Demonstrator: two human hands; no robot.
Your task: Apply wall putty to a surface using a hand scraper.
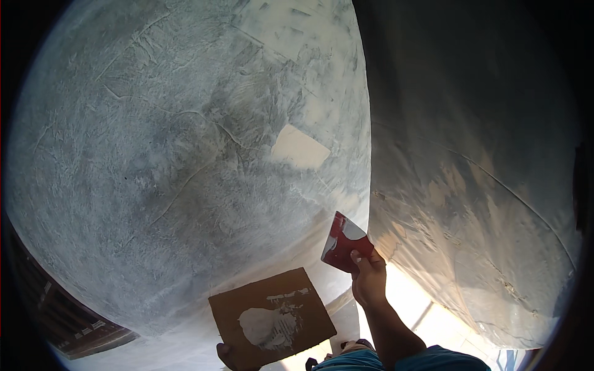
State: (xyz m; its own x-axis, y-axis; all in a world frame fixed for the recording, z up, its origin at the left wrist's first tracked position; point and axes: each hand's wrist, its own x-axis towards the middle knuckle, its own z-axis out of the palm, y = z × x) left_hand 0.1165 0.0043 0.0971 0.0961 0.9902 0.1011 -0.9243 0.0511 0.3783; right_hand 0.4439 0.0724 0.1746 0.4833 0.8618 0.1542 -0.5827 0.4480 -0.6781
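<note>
Red spreader [345, 250], one in all, is pinched in the fingers of the right hand [370, 281], its blade reaching up and left of the thumb with white paste on it; whether it touches the wall I cannot tell. One brown board [317, 323] lies left of and below those fingers, held by the left hand [226, 355]: one digit shows at the board's lower left edge, and how the others sit underneath is hidden. To the right of this digit, one large mound of white paste [263, 324] spreads on the board, with thinner smears farther right and up. Two wall faces show: a streaked grey-white wall [167, 136] beyond both hands, and a darker wall [470, 123] to the right of the right fingers. One smooth pale patch [301, 148] sits above and left of the right fingers. Bright floor [442, 324] shows below and right of them.
</note>
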